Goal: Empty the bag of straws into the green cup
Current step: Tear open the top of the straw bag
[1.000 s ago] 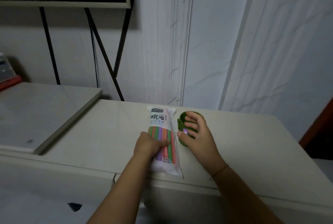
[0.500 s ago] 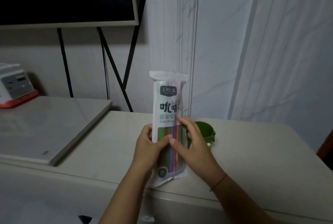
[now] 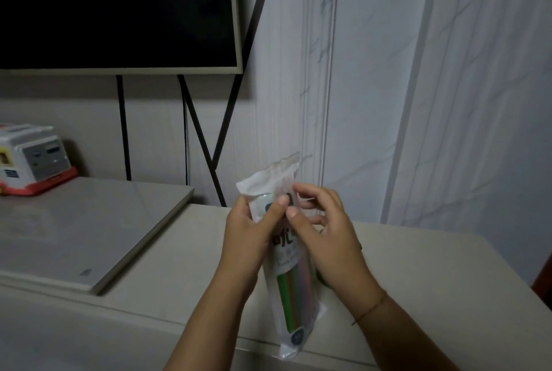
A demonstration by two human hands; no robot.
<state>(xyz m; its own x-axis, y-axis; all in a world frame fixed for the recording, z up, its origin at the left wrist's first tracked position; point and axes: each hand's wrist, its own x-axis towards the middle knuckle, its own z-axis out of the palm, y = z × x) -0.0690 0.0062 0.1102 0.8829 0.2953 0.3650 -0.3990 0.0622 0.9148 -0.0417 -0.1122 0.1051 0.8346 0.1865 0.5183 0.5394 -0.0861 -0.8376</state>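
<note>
Though slim — crinkly plastic bag [image 3: 294, 290]

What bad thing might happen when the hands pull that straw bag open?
The left hand and right hand pinch the top of the clear plastic bag of coloured straws; a hard tear might fling straws out.
The green cup is almost hidden behind the right hand, so the wrist might bump it.
The bag's bottom is near the pale counter's front edge, so spilled straws might roll off.

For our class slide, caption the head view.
Left hand and right hand pinch the bag of straws near its top.
</note>
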